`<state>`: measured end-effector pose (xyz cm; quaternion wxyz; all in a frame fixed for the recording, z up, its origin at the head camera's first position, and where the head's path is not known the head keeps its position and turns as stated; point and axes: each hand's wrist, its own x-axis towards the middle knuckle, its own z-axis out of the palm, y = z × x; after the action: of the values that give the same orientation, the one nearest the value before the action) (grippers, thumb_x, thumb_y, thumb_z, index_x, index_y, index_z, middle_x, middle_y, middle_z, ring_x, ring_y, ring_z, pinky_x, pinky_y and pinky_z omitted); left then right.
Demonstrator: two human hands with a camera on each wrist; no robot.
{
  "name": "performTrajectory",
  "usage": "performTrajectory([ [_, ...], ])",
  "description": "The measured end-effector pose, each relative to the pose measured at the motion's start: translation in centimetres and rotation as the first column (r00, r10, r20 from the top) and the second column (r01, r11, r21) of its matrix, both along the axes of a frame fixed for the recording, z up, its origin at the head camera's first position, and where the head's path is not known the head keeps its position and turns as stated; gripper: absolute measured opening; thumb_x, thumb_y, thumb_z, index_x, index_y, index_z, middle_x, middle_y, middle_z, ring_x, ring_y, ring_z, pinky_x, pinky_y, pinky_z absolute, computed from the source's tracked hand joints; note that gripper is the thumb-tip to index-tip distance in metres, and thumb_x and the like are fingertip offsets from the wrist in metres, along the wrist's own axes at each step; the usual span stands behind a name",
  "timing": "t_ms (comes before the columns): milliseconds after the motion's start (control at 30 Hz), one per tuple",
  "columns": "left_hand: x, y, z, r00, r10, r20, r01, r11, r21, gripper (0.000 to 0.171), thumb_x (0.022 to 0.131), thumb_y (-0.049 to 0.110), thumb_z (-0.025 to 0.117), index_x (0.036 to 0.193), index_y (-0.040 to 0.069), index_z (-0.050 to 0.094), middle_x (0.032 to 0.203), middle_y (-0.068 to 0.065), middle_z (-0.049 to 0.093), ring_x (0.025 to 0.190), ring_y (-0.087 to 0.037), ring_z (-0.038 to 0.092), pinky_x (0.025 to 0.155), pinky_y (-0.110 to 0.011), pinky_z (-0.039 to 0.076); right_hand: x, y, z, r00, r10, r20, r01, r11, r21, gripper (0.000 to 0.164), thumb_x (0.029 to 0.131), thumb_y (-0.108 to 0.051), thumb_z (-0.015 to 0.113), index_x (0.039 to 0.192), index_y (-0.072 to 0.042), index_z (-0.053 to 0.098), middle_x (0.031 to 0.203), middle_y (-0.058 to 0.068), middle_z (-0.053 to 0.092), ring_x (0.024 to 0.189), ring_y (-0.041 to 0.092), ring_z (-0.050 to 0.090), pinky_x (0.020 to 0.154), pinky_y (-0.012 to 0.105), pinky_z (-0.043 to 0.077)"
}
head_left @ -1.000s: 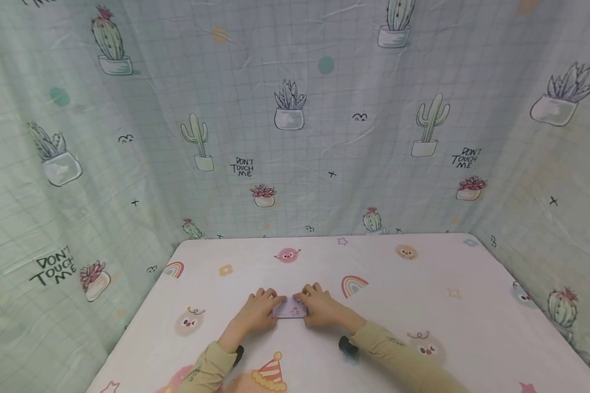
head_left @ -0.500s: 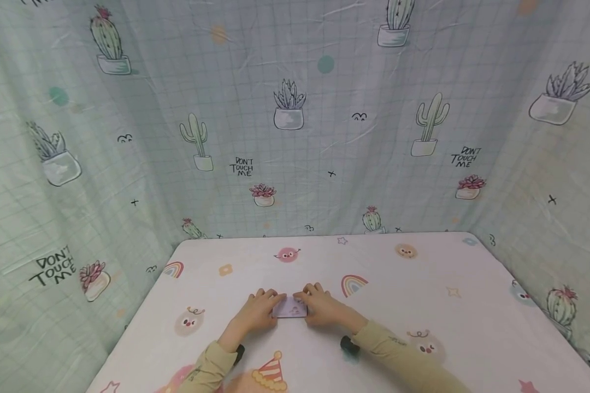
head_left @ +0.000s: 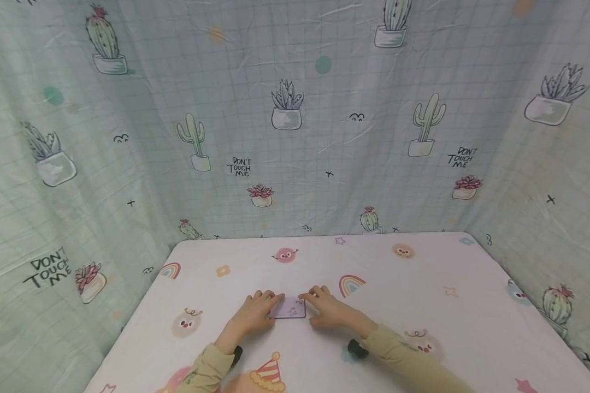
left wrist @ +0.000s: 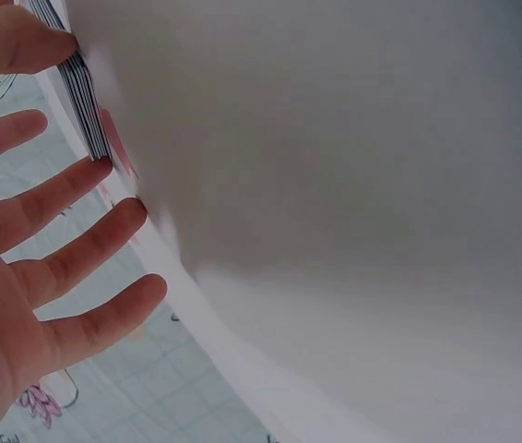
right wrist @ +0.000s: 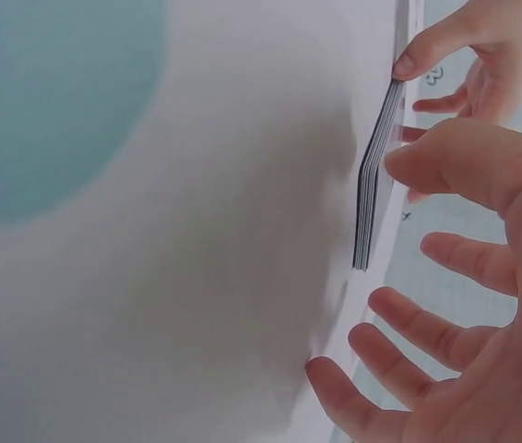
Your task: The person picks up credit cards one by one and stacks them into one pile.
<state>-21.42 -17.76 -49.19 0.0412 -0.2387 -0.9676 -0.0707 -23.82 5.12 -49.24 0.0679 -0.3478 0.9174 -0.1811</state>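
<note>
A small stack of thin cards (head_left: 290, 308) lies on the table, its top face pale purple with a print. Its layered dark and white edges (left wrist: 84, 101) show in the left wrist view. My left hand (head_left: 255, 312) holds the stack's left end, thumb at the near edge and a fingertip at the end corner. My right hand (head_left: 328, 310) is at the right end, its fingers spread and the palm off the stack. In the right wrist view the right thumb (right wrist: 427, 166) stands close beside the stack's bent-looking edge (right wrist: 369, 198), and the other fingers hold nothing.
The table (head_left: 398, 305) has a white cloth with printed faces, rainbows and stars. A hanging cactus-print sheet (head_left: 324, 136) encloses it at the back and both sides. A dark wrist device (head_left: 358, 349) sits under the right forearm.
My right hand has eased off the stack's right end and shifted slightly to the right, uncovering more of the top card. The left hand keeps its hold. The head view has turned slightly.
</note>
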Motion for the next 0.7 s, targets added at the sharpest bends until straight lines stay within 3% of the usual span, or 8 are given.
performTrajectory([
  [200, 0.1, -0.2, -0.1, 1.000, -0.005, 0.017, 0.005, 1.000, 0.012, 0.055, 0.074, 0.019, 0.064, 0.127, 0.015, 0.049, 0.112, -0.006, 0.055, 0.092, -0.021, 0.048, 0.072, -0.038, 0.038, 0.3, 1.0, 0.0, 1.000, 0.011, 0.019, -0.010, 0.999, -0.031, 0.058, 0.077, -0.019, 0.063, 0.130, -0.019, 0.042, 0.115, 0.004, 0.044, 0.100, 0.017, 0.038, 0.081, 0.032, 0.043],
  [433, 0.6, -0.5, 0.6, 1.000, -0.018, 0.021, 0.017, 0.998, 0.054, 0.054, 0.076, 0.022, 0.063, 0.127, 0.013, 0.048, 0.114, -0.009, 0.054, 0.091, -0.021, 0.049, 0.074, -0.040, 0.039, 0.5, 2.6, 0.2, 1.000, 0.024, 0.019, -0.023, 0.998, -0.059, 0.054, 0.080, -0.019, 0.061, 0.130, -0.013, 0.042, 0.116, 0.006, 0.046, 0.101, 0.017, 0.042, 0.084, 0.034, 0.043],
  [700, 1.4, -0.7, 0.8, 0.994, -0.047, -0.098, 0.057, 0.994, 0.095, 0.048, 0.078, 0.025, 0.063, 0.124, 0.015, 0.052, 0.110, -0.004, 0.056, 0.091, -0.017, 0.051, 0.074, -0.036, 0.041, 0.9, 4.5, 0.0, 0.999, 0.041, 0.013, -0.040, 0.996, -0.076, 0.053, 0.080, -0.017, 0.060, 0.130, -0.010, 0.042, 0.112, 0.007, 0.046, 0.101, 0.019, 0.044, 0.082, 0.034, 0.043],
])
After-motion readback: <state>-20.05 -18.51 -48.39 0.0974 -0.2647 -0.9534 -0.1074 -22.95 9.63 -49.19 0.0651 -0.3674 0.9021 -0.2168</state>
